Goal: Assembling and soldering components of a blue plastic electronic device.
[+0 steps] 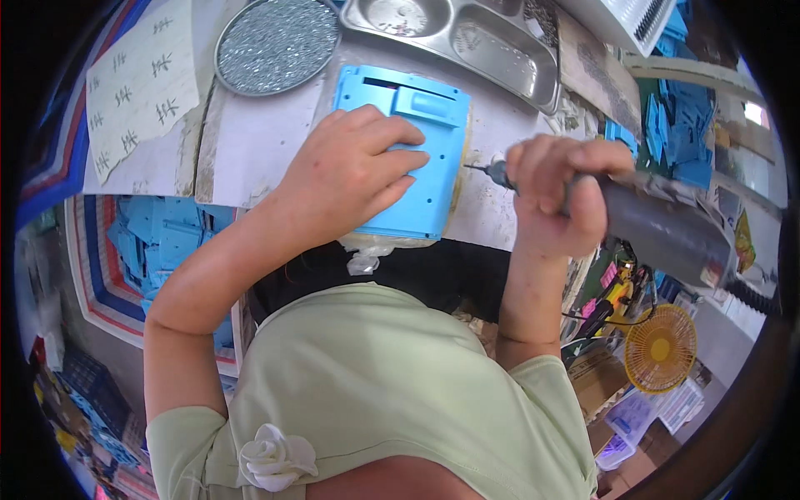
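A light blue plastic panel (432, 179) with small holes and a raised slotted part lies on the white worktable in front of me. My left hand (354, 162) rests over its left side, fingers stretched and apart; the thumb is hidden. To the right of the panel, my right hand (554, 187) is wrapped round a dark grey electric screwdriver (658, 217). The driver lies almost level, its thin bit pointing left near the panel's right edge, apart from it. A coiled cord trails from its back end.
A round metal dish of small screws (279, 46) and a steel compartment tray (500, 54) stand behind the panel. At left are a handwritten sheet (142, 83) and a container of blue parts (158, 242). A yellow fan (660, 348) is at lower right.
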Motion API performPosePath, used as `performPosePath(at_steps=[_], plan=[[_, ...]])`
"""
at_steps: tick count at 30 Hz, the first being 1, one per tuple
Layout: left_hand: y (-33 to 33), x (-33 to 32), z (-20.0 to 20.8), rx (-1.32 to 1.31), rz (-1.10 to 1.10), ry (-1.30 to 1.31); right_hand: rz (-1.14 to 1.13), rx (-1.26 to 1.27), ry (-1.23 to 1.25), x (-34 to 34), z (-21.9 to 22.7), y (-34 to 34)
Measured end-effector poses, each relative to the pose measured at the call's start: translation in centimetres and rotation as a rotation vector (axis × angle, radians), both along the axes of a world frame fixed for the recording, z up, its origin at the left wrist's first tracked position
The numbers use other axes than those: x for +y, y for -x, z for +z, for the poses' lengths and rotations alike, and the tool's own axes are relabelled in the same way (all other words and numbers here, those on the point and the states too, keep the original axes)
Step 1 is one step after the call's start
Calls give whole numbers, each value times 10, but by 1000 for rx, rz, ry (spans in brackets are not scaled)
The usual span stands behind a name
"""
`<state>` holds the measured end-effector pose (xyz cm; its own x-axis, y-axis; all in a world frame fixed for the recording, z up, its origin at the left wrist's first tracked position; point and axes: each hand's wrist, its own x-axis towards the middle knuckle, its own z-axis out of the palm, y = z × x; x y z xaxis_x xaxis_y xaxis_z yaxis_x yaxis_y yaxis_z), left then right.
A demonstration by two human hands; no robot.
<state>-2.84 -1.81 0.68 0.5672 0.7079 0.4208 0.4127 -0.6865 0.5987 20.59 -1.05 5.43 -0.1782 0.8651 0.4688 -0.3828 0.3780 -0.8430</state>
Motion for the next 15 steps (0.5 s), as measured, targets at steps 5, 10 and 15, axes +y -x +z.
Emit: performPosePath(at_steps=[5, 10, 15], plan=[[1, 0, 4, 57, 7, 38, 24, 55, -85, 16, 3, 0], [-1, -1, 7, 67, 5, 45, -31, -78, -75, 19, -11, 6], [-3, 0, 6, 60, 31, 54, -4, -8, 124, -30, 12, 5]])
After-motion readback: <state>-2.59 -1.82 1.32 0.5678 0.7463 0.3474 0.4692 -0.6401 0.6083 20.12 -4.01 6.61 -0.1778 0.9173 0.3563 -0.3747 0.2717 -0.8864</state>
